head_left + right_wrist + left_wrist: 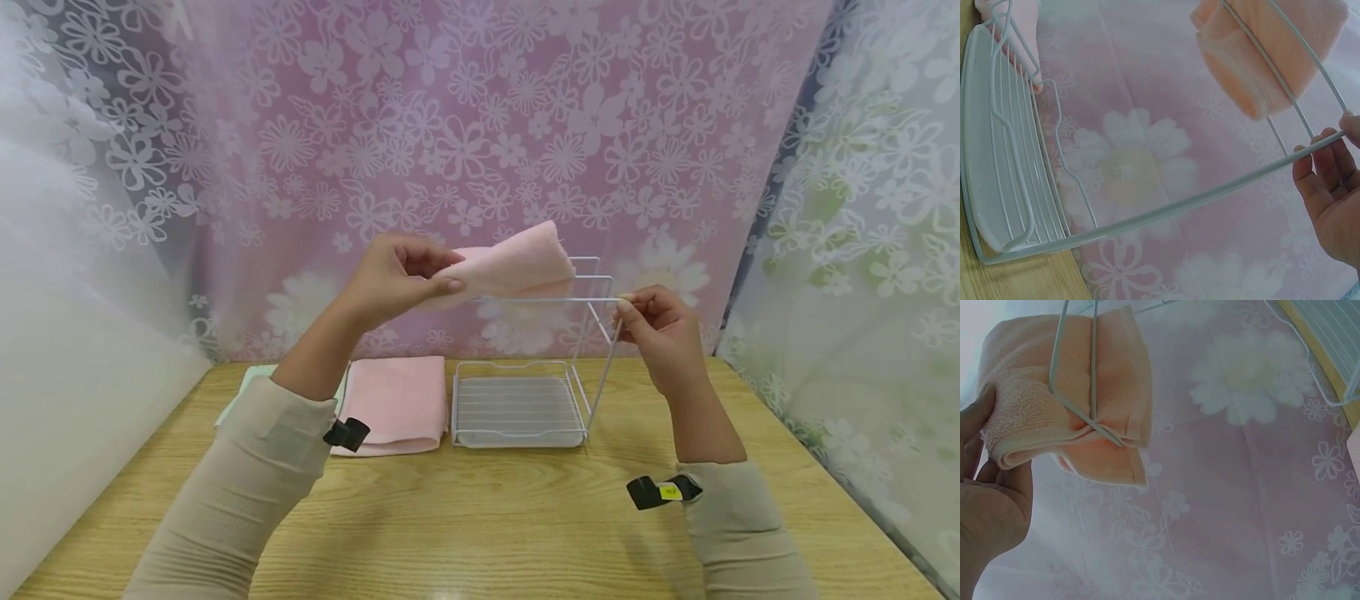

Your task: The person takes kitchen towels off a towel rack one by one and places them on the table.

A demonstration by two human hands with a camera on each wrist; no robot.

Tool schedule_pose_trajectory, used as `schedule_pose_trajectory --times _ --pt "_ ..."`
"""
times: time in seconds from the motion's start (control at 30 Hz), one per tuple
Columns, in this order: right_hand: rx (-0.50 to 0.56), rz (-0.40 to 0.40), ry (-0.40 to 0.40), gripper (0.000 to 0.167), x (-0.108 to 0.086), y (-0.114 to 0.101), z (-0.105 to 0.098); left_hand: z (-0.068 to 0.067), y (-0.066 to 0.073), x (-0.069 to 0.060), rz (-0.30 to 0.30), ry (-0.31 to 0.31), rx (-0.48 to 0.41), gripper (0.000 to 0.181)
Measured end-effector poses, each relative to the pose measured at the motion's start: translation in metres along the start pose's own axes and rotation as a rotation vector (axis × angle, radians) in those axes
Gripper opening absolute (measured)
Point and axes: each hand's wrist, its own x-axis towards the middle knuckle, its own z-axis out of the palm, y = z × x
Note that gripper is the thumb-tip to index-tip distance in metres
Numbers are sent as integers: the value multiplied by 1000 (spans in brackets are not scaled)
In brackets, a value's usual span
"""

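My left hand (397, 279) pinches one end of a folded pink towel (517, 267) between thumb and fingers. The towel is at the height of the upper bars of a white wire rack (606, 367). In the left wrist view, two bars cross in front of the towel (1022, 350), whose fold sags a little below them. My right hand (663, 337) pinches the rack's upper front corner. The right wrist view has these fingers curled at the bar, with the towel (1310, 56) behind the wires. At the rack's base lies a white slatted tray (517, 408).
Left of the rack a second folded pink towel (397, 400) lies flat on the wooden table (465, 517). Beyond it is a pale green cloth (255, 379), partly hidden by my left sleeve. A floral pink curtain (450, 125) hangs behind the table.
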Motion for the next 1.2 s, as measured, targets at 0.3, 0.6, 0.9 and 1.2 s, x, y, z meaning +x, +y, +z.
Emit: schedule_pose_trajectory --times 0.3,0.6,0.9,1.2 --pt "-14 4 4 14 0 0 0 -1 -6 -8 -5 17 -1 23" --pt "-23 -7 -5 16 0 1 -1 -4 -10 -17 -47 38 52 23" --pt "11 -3 0 17 1 2 0 -7 -14 -28 -14 52 23 18" --pt "20 11 -10 13 0 0 -1 -10 -18 -38 -18 67 6 17"
